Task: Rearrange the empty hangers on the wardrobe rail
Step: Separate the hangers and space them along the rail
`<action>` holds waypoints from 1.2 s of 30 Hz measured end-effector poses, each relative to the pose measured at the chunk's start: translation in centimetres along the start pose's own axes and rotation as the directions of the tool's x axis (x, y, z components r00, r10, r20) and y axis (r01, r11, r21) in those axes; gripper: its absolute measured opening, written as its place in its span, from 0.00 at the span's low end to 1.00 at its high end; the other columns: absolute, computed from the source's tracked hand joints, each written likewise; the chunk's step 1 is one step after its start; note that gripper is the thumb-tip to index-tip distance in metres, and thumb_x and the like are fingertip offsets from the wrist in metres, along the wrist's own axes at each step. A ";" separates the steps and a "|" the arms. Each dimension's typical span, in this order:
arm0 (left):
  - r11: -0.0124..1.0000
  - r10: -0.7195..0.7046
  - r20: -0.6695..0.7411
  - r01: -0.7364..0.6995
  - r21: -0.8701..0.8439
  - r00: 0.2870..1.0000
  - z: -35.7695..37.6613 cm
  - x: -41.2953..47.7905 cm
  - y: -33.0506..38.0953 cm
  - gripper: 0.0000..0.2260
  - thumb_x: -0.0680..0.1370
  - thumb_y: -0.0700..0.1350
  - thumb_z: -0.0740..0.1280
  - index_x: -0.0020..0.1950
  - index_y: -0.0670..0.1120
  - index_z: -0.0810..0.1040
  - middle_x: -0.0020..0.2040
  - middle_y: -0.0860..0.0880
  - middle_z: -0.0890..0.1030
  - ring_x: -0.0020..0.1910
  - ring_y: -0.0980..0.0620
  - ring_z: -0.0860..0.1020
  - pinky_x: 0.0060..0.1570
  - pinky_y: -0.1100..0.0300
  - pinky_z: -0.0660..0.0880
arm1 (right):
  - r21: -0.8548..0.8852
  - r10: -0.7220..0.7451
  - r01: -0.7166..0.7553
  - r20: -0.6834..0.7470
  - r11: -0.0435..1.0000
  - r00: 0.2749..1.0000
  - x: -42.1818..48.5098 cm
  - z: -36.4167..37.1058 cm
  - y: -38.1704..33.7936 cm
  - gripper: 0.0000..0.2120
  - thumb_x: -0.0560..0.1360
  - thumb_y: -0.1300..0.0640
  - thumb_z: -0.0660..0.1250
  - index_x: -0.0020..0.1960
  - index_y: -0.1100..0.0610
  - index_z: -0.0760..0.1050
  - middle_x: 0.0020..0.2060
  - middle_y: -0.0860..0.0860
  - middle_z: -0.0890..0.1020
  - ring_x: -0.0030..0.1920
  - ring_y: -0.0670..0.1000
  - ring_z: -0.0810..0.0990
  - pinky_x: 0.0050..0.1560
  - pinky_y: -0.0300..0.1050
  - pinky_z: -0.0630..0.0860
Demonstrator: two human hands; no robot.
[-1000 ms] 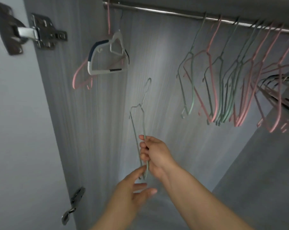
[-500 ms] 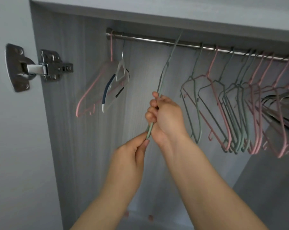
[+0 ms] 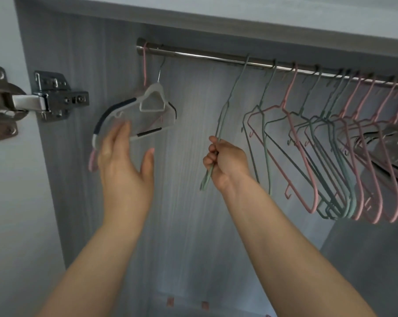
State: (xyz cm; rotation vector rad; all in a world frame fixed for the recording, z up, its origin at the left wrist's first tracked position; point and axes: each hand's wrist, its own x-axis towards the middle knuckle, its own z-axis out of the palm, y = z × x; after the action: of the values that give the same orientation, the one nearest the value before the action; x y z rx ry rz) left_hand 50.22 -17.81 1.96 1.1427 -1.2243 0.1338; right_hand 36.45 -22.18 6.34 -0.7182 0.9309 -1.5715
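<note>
A steel wardrobe rail (image 3: 204, 55) runs across the top of the cupboard. My right hand (image 3: 226, 162) grips the lower part of a thin grey-green hanger (image 3: 225, 108), whose hook reaches the rail near its middle. My left hand (image 3: 122, 156) is open, fingers spread, just below a white hanger with dark grips (image 3: 136, 115) at the rail's left end. A pink hanger (image 3: 145, 65) hangs behind the white one, mostly hidden. Several pink and grey-green hangers (image 3: 319, 143) crowd the right part of the rail.
The grey wood-grain side panel carries a metal door hinge (image 3: 49, 99) on the left. The cupboard's top board (image 3: 239, 17) sits just above the rail. A stretch of bare rail lies between the white hanger and the held one.
My left hand let go of the grey-green hanger's lower end and moved left and up toward the white hanger. The right hand kept its grip, and the hanger's hook now sits at the rail.
</note>
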 end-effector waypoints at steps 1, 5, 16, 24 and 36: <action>0.999 0.011 -0.024 -0.011 0.032 1.000 0.1 0.6 -0.4 0.22 0.74 0.40 0.66 0.67 0.40 0.66 0.67 0.39 0.68 0.66 0.45 0.65 0.67 0.57 0.59 | -0.020 0.004 -0.004 0.001 1.000 1.000 0.0 -0.1 0.2 0.16 0.80 0.66 0.49 0.61 0.64 0.71 0.30 0.50 0.68 0.26 0.45 0.62 0.18 0.31 0.65; 0.989 0.008 -0.035 -0.003 0.145 0.999 0.0 2.5 -1.2 0.24 0.75 0.42 0.65 0.69 0.42 0.63 0.68 0.39 0.66 0.66 0.40 0.62 0.65 0.52 0.60 | -0.134 -0.014 0.017 0.023 0.991 1.000 -0.1 -0.4 0.8 0.15 0.80 0.64 0.52 0.65 0.64 0.68 0.34 0.51 0.71 0.29 0.46 0.66 0.27 0.34 0.74; 0.850 -0.041 0.155 -0.047 0.525 0.987 1.3 6.5 -3.8 0.21 0.74 0.36 0.62 0.67 0.42 0.65 0.61 0.36 0.72 0.60 0.37 0.66 0.58 0.47 0.62 | -0.771 -0.482 0.614 0.479 0.169 0.734 -5.5 -3.0 2.8 0.34 0.77 0.59 0.60 0.76 0.50 0.45 0.74 0.42 0.44 0.72 0.37 0.42 0.59 0.15 0.37; 0.917 0.008 0.181 -0.079 0.390 0.983 2.8 7.5 -4.1 0.14 0.74 0.30 0.58 0.58 0.37 0.72 0.49 0.33 0.78 0.49 0.35 0.74 0.47 0.48 0.71 | -0.656 -0.472 0.752 0.646 0.057 0.600 -8.5 -4.5 4.6 0.26 0.72 0.50 0.57 0.68 0.40 0.55 0.66 0.32 0.50 0.71 0.35 0.49 0.62 0.16 0.46; 0.982 0.017 0.171 -0.049 0.181 0.985 5.0 11.0 -1.1 0.13 0.74 0.34 0.58 0.56 0.40 0.77 0.49 0.37 0.81 0.48 0.40 0.79 0.47 0.54 0.74 | -0.585 -0.427 0.809 0.748 -0.062 0.508 -10.4 -6.7 5.7 0.25 0.70 0.56 0.59 0.67 0.47 0.63 0.70 0.43 0.61 0.70 0.41 0.60 0.67 0.21 0.50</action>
State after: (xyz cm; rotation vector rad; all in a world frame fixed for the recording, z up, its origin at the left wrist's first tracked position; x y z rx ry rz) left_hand 52.03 -27.24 9.36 1.3163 -1.4038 0.1819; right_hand 35.71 -11.18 -1.57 -2.6200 1.2883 -1.3834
